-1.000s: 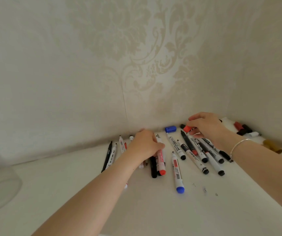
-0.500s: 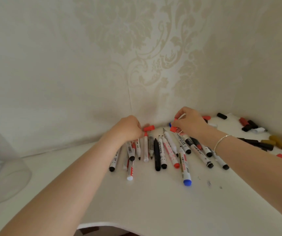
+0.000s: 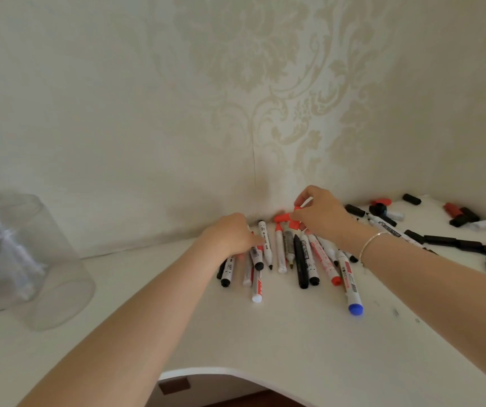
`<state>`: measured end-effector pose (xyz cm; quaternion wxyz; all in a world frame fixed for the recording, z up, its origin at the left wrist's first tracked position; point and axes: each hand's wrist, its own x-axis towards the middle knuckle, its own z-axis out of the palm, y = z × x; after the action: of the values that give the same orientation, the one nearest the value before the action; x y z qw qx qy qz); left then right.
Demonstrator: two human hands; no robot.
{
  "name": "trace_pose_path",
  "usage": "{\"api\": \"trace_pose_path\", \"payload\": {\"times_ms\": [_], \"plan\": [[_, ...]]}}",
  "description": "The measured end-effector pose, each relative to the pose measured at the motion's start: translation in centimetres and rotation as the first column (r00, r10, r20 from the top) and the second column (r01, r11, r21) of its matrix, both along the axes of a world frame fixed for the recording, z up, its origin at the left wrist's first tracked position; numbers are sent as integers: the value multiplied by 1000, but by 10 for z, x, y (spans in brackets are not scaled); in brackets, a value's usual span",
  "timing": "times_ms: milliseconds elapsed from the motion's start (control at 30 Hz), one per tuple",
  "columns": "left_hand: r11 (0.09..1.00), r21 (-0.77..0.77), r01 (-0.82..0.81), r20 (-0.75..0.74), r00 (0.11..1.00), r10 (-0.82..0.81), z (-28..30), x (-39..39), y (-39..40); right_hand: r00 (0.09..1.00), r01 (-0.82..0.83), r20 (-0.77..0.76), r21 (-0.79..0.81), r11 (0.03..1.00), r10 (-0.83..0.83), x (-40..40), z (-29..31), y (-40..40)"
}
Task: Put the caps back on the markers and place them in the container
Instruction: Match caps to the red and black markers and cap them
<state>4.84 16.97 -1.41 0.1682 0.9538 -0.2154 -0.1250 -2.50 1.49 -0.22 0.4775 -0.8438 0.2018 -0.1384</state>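
Left hand (image 3: 231, 234): reaches to the left end of the marker pile, knuckles up, fingers curled down over a few markers; whether it actually grips one cannot be told.
Right hand (image 3: 321, 214): raised just above the pile's far end, fingertips pinching a red cap (image 3: 294, 223); silver bracelet (image 3: 372, 243) on the wrist.
Second red cap (image 3: 281, 217): just left of the pinched one, close to the wall; touching or apart cannot be told.
Marker pile (image 3: 294, 259): lies on the white counter (image 3: 265, 342) near the wall corner, between the two hands, barrels mostly pointing toward the camera.
Blue-capped marker (image 3: 350, 284): right edge of the pile, cap end nearest the camera.
Black marker (image 3: 300, 262): middle of the pile, beside a white barrel with a black cap.
Red-capped marker (image 3: 323, 261): between the black marker and the blue-capped one.
Loose caps (image 3: 456, 243): scattered at far right on the counter, mostly black, some red, white and mustard, well apart from the pile.
Container (image 3: 21, 259): clear plastic jar on its side at far left, well apart from the pile, pale items blurred inside.
Wall (image 3: 235, 98): cream damask wallpaper behind the counter.
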Motion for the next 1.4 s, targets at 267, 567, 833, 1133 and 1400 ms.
{"api": "trace_pose_path", "payload": {"times_ms": [267, 567, 833, 1133, 1400], "plan": [[995, 94, 36, 143, 988, -49, -8, 1, 10, 1000, -27, -5, -3, 1000, 27, 4, 0, 9], [981, 171, 89, 108, 988, -109, -3, -1, 6, 1000, -14, -12, 16, 1000, 14, 10, -3, 8], [949, 284, 136, 136, 974, -180, -5, -17, -4, 1000, -9, 8, 24, 1000, 9, 9, -4, 3], [922, 365, 125, 279, 931, -237, 5, -31, -20, 1000, -15, 6, 70, 997, 15, 6, -1, -1], [957, -277, 89, 30, 996, -84, 9, -27, -26, 976, 54, 177, 369, 928, -127, 2, 8, -8]]}}
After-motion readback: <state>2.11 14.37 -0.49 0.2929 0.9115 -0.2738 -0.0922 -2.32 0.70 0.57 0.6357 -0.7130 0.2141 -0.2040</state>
